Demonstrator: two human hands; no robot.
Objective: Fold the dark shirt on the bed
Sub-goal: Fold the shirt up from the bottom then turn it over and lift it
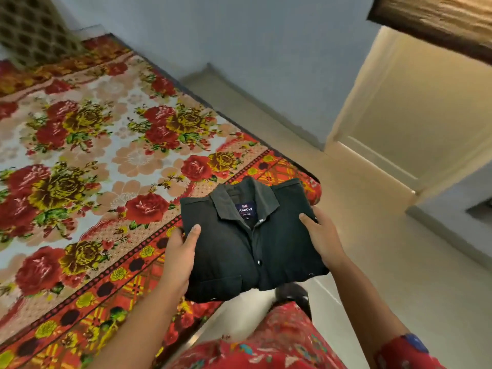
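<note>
**Holding the folded dark shirt at the bed's near right corner**

Nearest the camera: a red floral garment (269, 342) on the person, both forearms reaching forward from it.

Left hand (181, 251): grasps the left edge of the dark shirt (247, 251), thumb lying on top of the cloth and fingers hidden beneath it.

Right hand (323, 235): grasps the right edge in the same way, thumb on top, fingers out of sight under the fold.

Shirt: folded into a compact rectangle, front side up and buttoned. The collar (237, 198) points to the far side, with a blue label (245, 210) showing inside it. The shirt sits between the two hands, its near part over the pale floor (386, 257) and its far part over the corner of the bed (93, 155). Cannot tell whether the far edge touches the bedspread.

Bed: covered by a floral spread, red and yellow roses with an orange patterned border. It runs to the far left.

Beyond the bed: a grey-blue wall (239, 35). A cream door (415, 113) stands at the far right.
</note>
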